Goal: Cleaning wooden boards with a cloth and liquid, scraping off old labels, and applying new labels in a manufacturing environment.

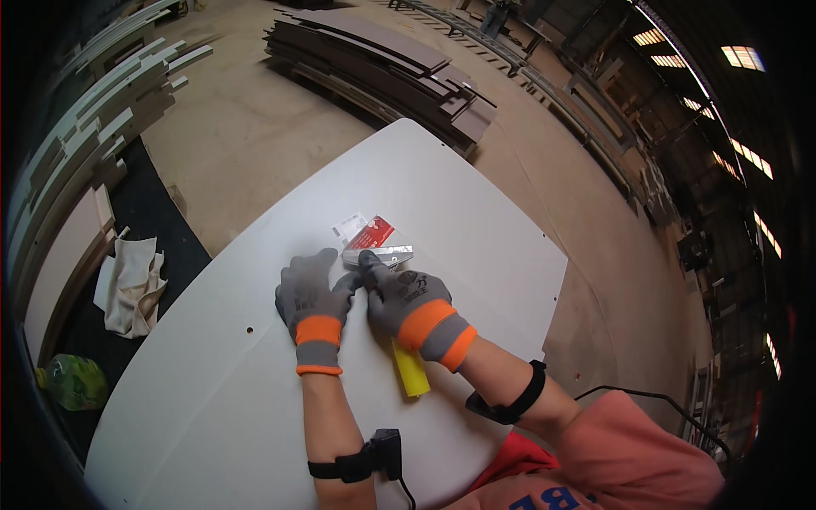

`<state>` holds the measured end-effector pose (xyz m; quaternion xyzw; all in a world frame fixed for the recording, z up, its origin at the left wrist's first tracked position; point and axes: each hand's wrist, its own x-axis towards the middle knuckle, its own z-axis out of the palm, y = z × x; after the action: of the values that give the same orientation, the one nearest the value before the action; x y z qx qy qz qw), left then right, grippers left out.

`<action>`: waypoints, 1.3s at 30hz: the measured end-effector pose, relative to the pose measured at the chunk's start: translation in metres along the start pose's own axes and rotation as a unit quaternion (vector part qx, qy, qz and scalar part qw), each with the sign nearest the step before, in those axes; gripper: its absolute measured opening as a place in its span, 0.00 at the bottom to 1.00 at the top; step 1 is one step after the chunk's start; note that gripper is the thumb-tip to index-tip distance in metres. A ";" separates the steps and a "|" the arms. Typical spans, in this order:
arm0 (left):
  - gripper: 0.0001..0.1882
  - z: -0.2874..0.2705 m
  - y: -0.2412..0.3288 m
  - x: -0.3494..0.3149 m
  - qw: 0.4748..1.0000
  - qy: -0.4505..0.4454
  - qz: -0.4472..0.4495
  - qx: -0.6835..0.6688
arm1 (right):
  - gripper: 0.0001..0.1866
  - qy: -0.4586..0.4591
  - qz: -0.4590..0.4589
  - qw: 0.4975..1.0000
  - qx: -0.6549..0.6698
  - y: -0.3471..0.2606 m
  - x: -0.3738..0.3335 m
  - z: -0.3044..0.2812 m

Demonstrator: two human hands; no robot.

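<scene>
Left hand [311, 297] in a grey and orange glove, fingers spread and pressed flat on the white counter [476, 212], thumb reaching toward the right. Right hand [406, 299] likewise gloved, closed around a yellow-handled scraper [410, 369], index finger laid forward along it, seemingly to steady the metal blade [379, 254] against the surface. Blade near the middle of the counter, well in from every edge, just before a small red and white packet [364, 231]. Handle trailing back under the wrist. Beyond the left edge, a crumpled cloth [131, 285] and green bottle [72, 382] on the floor; stacked brown boards [382, 68] past the far corner.
</scene>
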<state>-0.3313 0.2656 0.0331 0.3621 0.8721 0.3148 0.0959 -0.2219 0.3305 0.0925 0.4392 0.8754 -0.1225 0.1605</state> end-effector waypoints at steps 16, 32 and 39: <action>0.18 0.005 0.011 0.001 0.996 0.050 -0.073 -0.007 | 0.38 -0.135 -0.088 0.983 -0.088 0.060 -0.080 -0.015; 0.07 0.016 -0.017 -0.002 0.985 0.120 -0.035 -0.121 | 0.14 -0.135 -0.220 0.957 -0.130 -0.001 0.091 -0.036; 0.11 0.014 -0.021 0.000 0.989 0.073 -0.051 -0.120 | 0.18 -0.162 -0.288 0.944 -0.020 0.014 0.108 -0.043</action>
<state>-0.3376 0.2606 0.0093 0.2793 0.8500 0.4372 0.0908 -0.2790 0.4327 0.0895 0.1394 0.9288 -0.2160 0.2669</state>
